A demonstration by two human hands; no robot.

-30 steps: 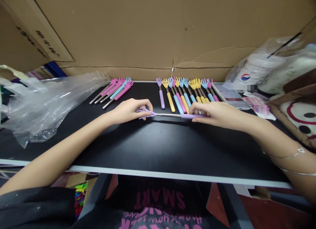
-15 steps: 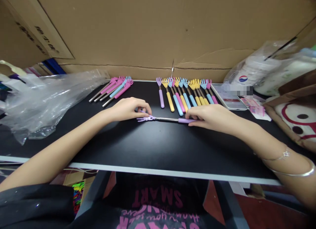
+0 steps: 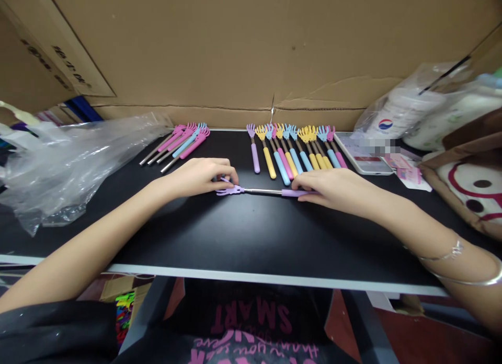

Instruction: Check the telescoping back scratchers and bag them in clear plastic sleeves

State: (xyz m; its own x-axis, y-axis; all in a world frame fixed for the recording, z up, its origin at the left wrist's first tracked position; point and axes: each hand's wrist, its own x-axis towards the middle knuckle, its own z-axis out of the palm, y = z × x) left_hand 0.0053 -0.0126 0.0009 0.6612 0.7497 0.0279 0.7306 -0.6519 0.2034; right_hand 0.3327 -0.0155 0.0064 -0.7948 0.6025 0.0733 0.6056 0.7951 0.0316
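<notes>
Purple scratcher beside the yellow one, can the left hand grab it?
Probably yes: bare tabletop separates the left hand from that purple scratcher, though that hand is at the head of the other purple scratcher.

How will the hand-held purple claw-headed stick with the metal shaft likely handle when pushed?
The stick is probably stiff, since its shaft looks straight; likely light, being slender; and unlikely to roll far, given its splayed claw.

Blk tabletop [image 3: 251,238] w/ pale front edge [image 3: 251,276]. On L: crumpled clear plastic bag [image 3: 74,168]; beside it, bunch of pink & blue back scratchers [image 3: 191,143], claws to rear. Ctr-R, along back: row of purple, yellow, blue & pink back scratchers [image 3: 296,160], some overlapping. Then phone [image 3: 353,150], pink-printed paper slips [image 3: 410,174] just R of it, clear bag [image 3: 366,124] w/ cup [image 3: 398,113] behind; brown fabric item [image 3: 433,181] far R.
</notes>
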